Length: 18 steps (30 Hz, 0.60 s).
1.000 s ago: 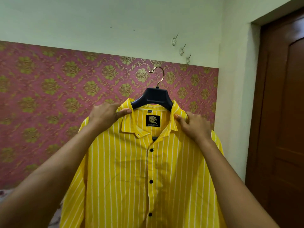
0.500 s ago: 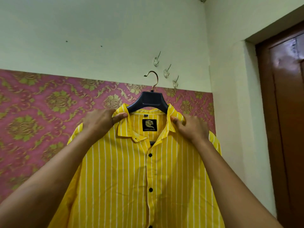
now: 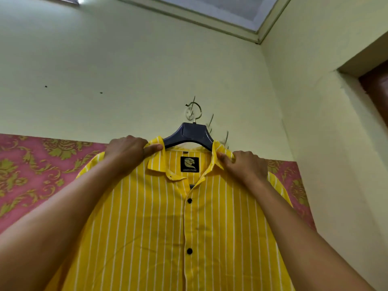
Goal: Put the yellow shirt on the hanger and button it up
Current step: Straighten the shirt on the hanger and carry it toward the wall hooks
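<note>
Both hands, left (image 3: 126, 152) and right (image 3: 245, 166), grip the shoulders of one yellow shirt (image 3: 168, 227), two black buttons fastened, on one dark hanger (image 3: 189, 134) raised to three wall hooks (image 3: 211, 120).

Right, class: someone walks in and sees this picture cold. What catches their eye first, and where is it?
The yellow shirt with white stripes fills the lower middle, buttoned down its front on a dark hanger. The left hand and right hand grip its collar at either side, lifting the hanger's metal hook up to a wall hook. Pink patterned wallpaper runs behind.
</note>
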Available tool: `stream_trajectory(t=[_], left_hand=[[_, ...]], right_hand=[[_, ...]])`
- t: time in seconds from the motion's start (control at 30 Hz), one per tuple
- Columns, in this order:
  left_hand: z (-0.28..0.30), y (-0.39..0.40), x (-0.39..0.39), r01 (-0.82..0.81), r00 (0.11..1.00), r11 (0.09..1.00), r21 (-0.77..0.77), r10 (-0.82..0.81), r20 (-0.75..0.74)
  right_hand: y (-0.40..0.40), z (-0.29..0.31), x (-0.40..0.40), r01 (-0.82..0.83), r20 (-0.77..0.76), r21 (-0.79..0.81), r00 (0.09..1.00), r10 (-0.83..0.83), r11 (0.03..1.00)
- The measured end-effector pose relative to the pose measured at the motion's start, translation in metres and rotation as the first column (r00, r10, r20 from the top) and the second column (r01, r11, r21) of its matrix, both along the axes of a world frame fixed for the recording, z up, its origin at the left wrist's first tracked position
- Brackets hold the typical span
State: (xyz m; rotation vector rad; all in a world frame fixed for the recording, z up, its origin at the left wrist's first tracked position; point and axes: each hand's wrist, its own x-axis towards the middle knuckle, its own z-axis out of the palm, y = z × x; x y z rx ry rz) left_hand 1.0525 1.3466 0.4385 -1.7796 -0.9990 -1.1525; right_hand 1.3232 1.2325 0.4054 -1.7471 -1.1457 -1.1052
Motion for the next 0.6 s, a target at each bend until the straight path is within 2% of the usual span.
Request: stream_trajectory(t=[0.17,0.33,0.6], left_hand=[[0.054,0.021,0.018,-0.028,1.000,0.994,0.106,0.028,0.005],[0.086,0.036,0.021,-0.049,0.999,0.997,0.062,0.049,-0.002],[0.111,0.045,0.034,-0.068,0.997,0.996,-0.056,0.066,-0.044]], right_hand=[[0.029,0.053,0.023,-0.042,0.003,0.051,0.999,0.042,0.998],[0.049,0.086,0.029,-0.051,0.025,0.045,0.998,0.049,0.998],[0.068,0.102,0.042,-0.005,0.020,-0.008,1.000,0.006,1.000]])
